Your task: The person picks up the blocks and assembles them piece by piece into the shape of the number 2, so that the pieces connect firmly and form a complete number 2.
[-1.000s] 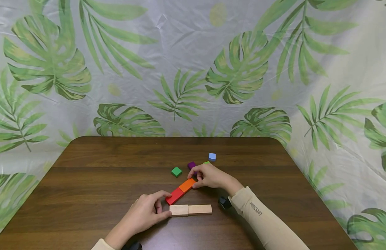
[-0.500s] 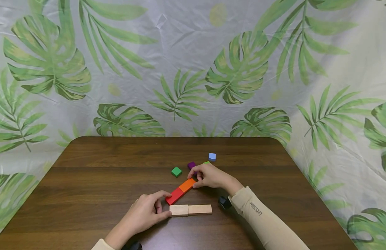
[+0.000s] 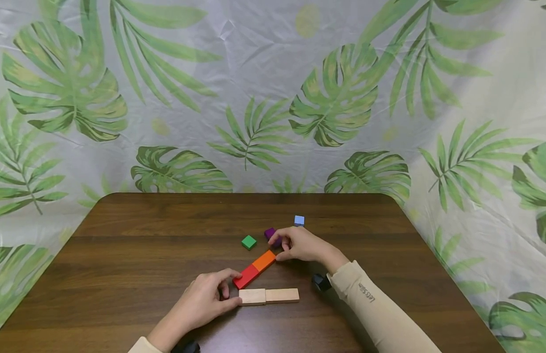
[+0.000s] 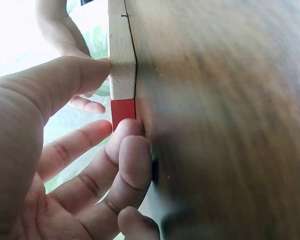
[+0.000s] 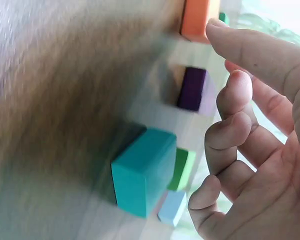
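A red block (image 3: 246, 277) and an orange block (image 3: 264, 261) lie end to end in a slanting row. Below them are two plain wooden blocks, a left one (image 3: 252, 297) and a right one (image 3: 282, 295), also end to end. My left hand (image 3: 206, 296) touches the red block's lower end with the index finger and the left wooden block's end with the thumb. Its other fingers are loosely bent. At the orange block's upper end is my right hand (image 3: 303, 245): the thumb tip lies at that end, while the index finger is apart from it, near the purple block (image 3: 270, 233).
A green block (image 3: 248, 242) lies left of the purple one, a light blue block (image 3: 299, 220) farther back. In the right wrist view, a teal block (image 5: 145, 172) and a light green block (image 5: 182, 170) sit beneath the right hand. A leaf-print cloth (image 3: 264, 88) hangs behind the table.
My right hand has shifted slightly up and to the right, its index finger drawing off the orange block's end and covering the light green block in the head view. The left hand stays put.
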`<state>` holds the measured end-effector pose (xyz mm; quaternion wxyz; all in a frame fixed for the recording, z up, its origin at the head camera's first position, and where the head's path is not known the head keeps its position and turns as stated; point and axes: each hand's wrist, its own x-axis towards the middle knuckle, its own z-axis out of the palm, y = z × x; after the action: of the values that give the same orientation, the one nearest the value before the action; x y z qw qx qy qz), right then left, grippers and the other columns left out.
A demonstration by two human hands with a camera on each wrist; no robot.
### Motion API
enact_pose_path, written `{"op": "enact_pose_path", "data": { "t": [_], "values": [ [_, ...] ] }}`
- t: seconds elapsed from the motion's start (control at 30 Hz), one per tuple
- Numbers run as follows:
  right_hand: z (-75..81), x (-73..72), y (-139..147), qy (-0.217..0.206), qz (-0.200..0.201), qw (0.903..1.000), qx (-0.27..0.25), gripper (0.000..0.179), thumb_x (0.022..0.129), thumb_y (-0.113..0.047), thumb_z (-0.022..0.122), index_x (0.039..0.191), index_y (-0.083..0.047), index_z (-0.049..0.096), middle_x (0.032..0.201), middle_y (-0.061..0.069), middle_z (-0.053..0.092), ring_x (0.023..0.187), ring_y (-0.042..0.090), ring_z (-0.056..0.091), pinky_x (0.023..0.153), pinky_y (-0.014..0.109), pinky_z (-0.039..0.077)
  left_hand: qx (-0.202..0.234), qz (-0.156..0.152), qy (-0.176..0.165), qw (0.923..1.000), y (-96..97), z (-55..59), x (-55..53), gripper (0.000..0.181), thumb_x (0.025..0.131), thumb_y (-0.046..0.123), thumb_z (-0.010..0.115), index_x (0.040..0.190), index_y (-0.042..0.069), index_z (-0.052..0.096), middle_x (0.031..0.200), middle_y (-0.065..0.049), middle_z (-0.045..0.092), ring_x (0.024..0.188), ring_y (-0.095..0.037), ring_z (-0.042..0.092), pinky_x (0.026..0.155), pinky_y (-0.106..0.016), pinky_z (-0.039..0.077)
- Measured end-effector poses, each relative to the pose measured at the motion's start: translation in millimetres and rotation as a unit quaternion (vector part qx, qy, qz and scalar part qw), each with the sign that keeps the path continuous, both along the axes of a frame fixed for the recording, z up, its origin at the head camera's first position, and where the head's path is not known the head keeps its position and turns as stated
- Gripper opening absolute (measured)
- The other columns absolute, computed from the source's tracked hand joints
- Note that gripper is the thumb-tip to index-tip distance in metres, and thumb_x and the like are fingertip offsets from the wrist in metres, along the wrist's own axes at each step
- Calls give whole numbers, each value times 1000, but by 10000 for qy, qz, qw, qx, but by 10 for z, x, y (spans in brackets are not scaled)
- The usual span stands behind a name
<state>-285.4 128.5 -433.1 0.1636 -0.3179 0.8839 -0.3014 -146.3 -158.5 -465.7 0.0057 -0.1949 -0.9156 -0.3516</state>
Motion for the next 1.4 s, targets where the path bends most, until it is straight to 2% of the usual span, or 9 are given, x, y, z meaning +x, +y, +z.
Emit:
{"op": "enact_pose_path", "data": {
  "t": [0.2,0.5,0.7,0.9,1.13,1.4],
  "values": [
    [72,-5,102,76,-183,9998,-37,28,96,-18,83,122,-12,74,74,-6,55,62,7,45,61,22,40,44,127,181,9997,5,13,1,41,82,26,94,118,19,77,93,6,62,62,4,47,60,-20,44],
    [107,-36,297,122,-337,9993,-61,28,99,-19,79,126,-11,73,76,-4,59,63,9,47,62,23,41,168,119,295,9994,24,32,-7,42,79,20,96,117,18,79,115,4,68,69,3,50,63,-21,42],
    [74,-50,432,134,-455,9988,-97,29,99,-17,78,126,-6,74,75,-4,58,63,9,45,62,23,39,163,25,257,9995,40,35,-23,42,80,22,96,118,18,79,117,6,67,73,1,53,65,-21,42],
    [55,-36,540,98,-612,9981,-61,29,99,-18,78,125,-6,73,75,-3,58,62,10,44,62,24,39,98,-26,205,9997,50,23,-40,43,80,23,96,119,14,80,117,4,66,74,2,52,65,-21,42],
    [18,4,641,46,-750,9972,22,34,96,-26,82,124,-8,74,76,-5,58,63,8,45,63,23,39,64,-74,251,9996,54,5,-40,43,80,24,96,118,11,80,115,4,66,74,2,52,65,-21,43],
    [-50,21,755,104,-765,9969,115,33,94,-27,85,121,-11,74,76,-4,59,63,9,46,62,22,40,66,-66,255,9996,54,3,-34,43,80,22,96,118,10,80,115,3,66,74,2,52,65,-21,43]
  ]
}}
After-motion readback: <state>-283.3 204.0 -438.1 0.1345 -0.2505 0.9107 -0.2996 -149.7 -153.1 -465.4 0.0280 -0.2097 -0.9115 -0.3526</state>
